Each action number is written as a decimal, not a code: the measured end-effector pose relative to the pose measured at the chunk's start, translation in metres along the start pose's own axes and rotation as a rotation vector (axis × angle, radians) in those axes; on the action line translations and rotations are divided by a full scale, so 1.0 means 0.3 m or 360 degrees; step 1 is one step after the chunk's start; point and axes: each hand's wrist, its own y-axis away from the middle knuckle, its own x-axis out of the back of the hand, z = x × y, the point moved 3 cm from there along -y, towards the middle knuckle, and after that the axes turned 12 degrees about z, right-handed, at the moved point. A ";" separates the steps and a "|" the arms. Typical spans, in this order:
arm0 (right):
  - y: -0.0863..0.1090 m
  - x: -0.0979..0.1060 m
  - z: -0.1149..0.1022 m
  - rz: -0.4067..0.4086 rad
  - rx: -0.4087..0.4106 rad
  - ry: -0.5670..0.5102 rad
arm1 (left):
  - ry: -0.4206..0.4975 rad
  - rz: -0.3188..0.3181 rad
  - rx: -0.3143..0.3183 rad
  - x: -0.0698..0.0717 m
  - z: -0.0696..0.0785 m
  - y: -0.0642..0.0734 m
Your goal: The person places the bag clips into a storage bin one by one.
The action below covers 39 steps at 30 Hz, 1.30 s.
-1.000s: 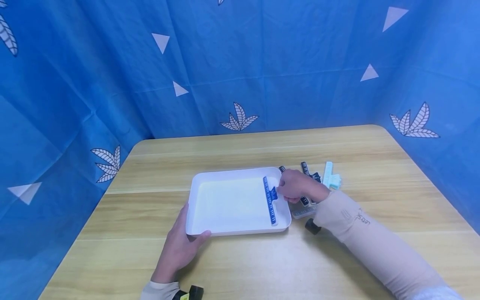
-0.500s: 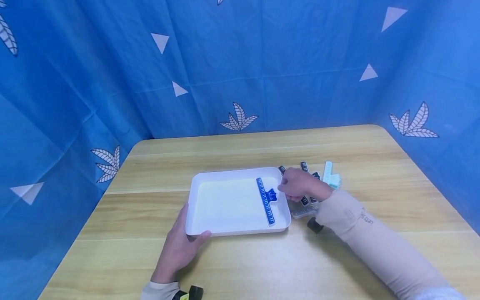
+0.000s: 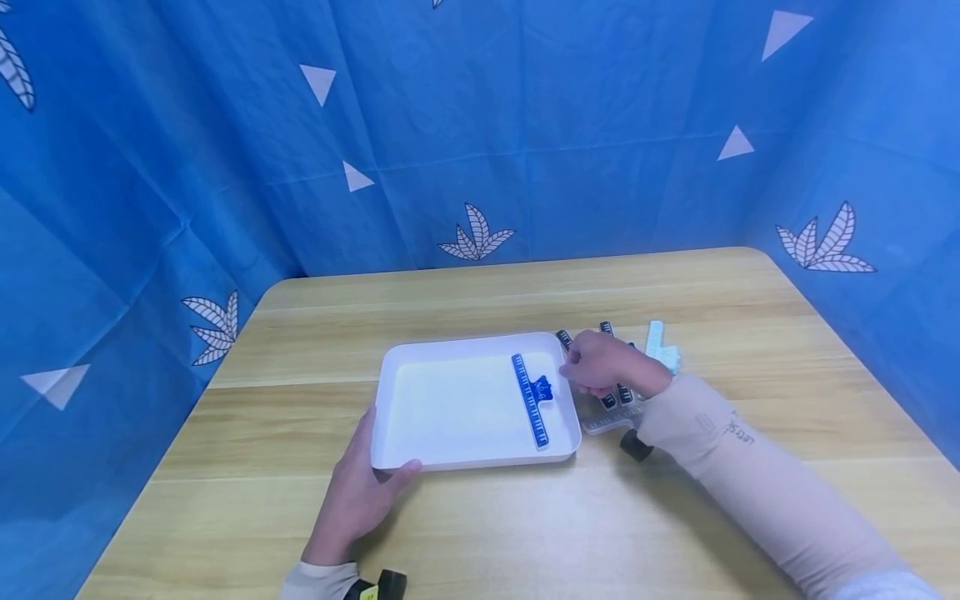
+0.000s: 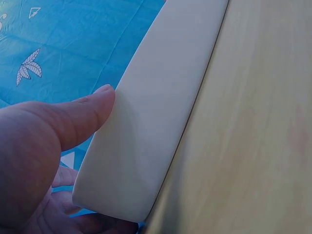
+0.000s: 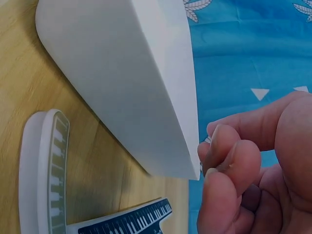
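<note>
A white rectangular tray (image 3: 457, 408) lies on the table, and my left hand (image 3: 366, 492) grips its near left corner. In the left wrist view, the thumb (image 4: 92, 109) lies against the tray wall (image 4: 141, 107), with the other fingers partly hidden behind it. A blue clip with a piano-key pattern (image 3: 531, 402) rests inside the tray at the right. Just beyond the tray's right wall is my right hand (image 3: 603, 364), its fingers loosely curled. The right wrist view reveals nothing between those fingertips (image 5: 219, 187).
Right of the tray, partly under the right hand, lie several piano-key clips: black ones (image 3: 607, 328), a clear greyish one (image 3: 603, 422) and a light teal one (image 3: 660, 346). A blue patterned curtain (image 3: 420, 133) hangs behind the wooden table (image 3: 480, 533).
The blue clip has shifted slightly left and settled flatter in the tray. My right hand has drawn a little to the right, away from it. The left hand has stayed on the tray.
</note>
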 end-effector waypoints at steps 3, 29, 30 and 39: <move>0.000 0.005 0.006 0.0000 0.0005 0.0000 | -0.0011 -0.0004 0.0007 0.001 0.002 0.000; 0.021 0.091 0.084 -0.0001 0.0027 0.0085 | 0.0024 0.0028 -0.0043 -0.004 0.000 0.002; 0.022 0.094 0.087 -0.0002 0.0020 0.0074 | 0.0022 0.0028 -0.0037 -0.003 -0.002 0.002; 0.033 0.116 0.114 0.0002 -0.0026 -0.0011 | 0.0037 0.0039 -0.0046 0.000 -0.005 0.002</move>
